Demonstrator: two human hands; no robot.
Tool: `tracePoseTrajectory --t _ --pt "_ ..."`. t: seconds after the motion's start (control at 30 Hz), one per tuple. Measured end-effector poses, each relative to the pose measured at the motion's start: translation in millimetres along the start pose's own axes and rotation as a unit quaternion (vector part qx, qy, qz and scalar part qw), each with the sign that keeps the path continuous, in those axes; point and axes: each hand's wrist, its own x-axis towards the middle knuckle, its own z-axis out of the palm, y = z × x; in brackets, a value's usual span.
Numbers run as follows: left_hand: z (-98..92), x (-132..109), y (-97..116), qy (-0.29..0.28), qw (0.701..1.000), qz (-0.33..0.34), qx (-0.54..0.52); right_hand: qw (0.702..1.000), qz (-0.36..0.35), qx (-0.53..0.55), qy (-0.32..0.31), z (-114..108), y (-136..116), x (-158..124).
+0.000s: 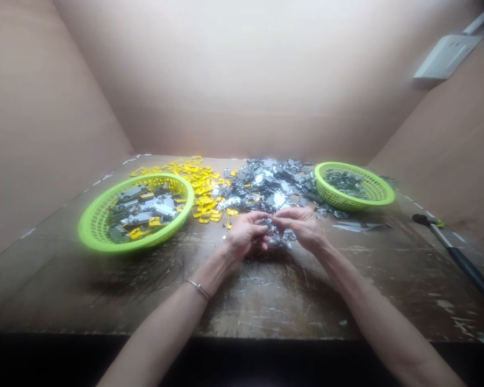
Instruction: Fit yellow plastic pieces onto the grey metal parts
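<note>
My left hand [248, 232] and my right hand [300, 226] meet over the middle of the table, fingertips pinched close together. Between them is a small dark piece, mostly hidden by the fingers, too small to name. Just below and behind the fingers lie loose silvery parts [284, 239]. A large heap of grey metallic parts [274, 180] spreads beyond my hands. To its left are many flat yellow frame-like pieces [204, 185]. A bracelet [198, 288] sits on my left wrist.
At left stands a green basket [86, 234] holding grey and yellow toy-car-like pieces. Another green basket [358, 203] at back right holds small dark parts. Thin dark strands [157, 277] lie on the worn wooden table [258, 317]. A black-handled rod [465, 266] rests at right.
</note>
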Motion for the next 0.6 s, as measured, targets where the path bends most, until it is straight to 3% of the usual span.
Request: tracePoseTrajectory --t 0.3,0.6 --pt "3.2 -0.6 -1.8 0.04 0.999 0.011 -0.019 0.992 -0.097 -0.083 -0.009 -0.1 6.8 1.7" --pt "7.0 -3.3 -0.5 0.066 0.996 0.006 -0.06 0.932 -0.234 -0.275 0.009 -1.9 15.1 2.9"
